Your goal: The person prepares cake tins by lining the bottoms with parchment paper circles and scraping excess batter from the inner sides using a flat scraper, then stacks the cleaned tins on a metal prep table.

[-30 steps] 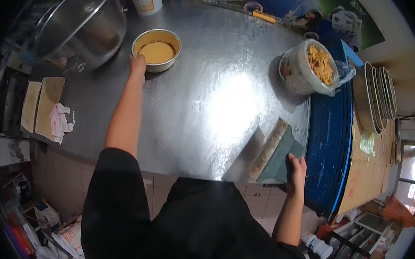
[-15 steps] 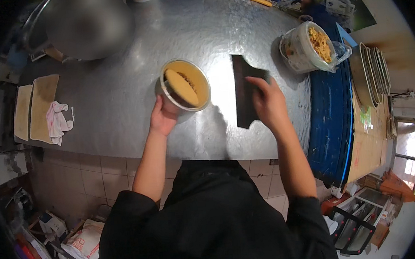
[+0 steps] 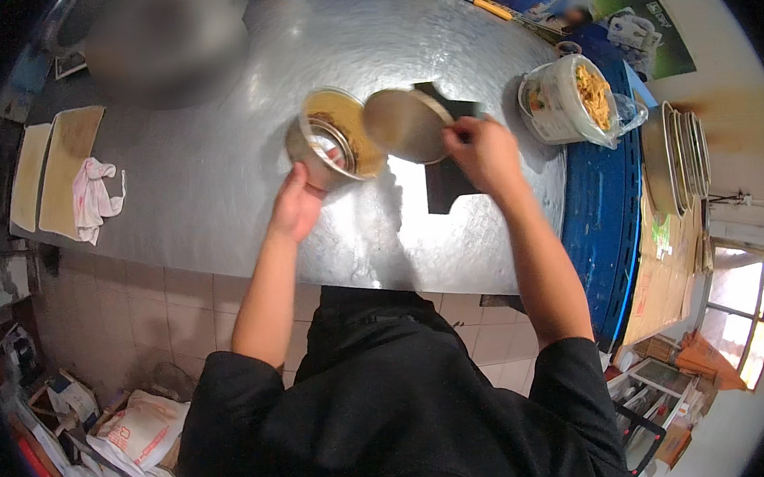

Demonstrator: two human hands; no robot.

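My left hand (image 3: 297,205) grips a round metal cake pan (image 3: 301,146) from below, tilted over the table. Brown crumbs cling to its yellowish inner wall, and some of my fingers show through its ring-shaped bottom. Just right of the pan, my right hand (image 3: 486,151) pinches the edge of a round, flat, blurred metal disc (image 3: 402,127). The disc is lifted in the air, its left side close to the pan's rim. Beneath my right hand lies a dark flat piece with cut-out corners (image 3: 446,184), partly hidden by the hand and disc.
On the metal table (image 3: 216,180), a white tub (image 3: 552,113) of yellowish flakes stands at right, near stacked round pans (image 3: 676,157). A pinkish cloth (image 3: 96,198) lies on tan boards (image 3: 71,164) at left. A yellow-handled tool (image 3: 491,7) lies at the back.
The disc, which was tilted inside the pan, is out of it and in my right hand. That hand has moved slightly up and left. The pan's bottom opening now shows.
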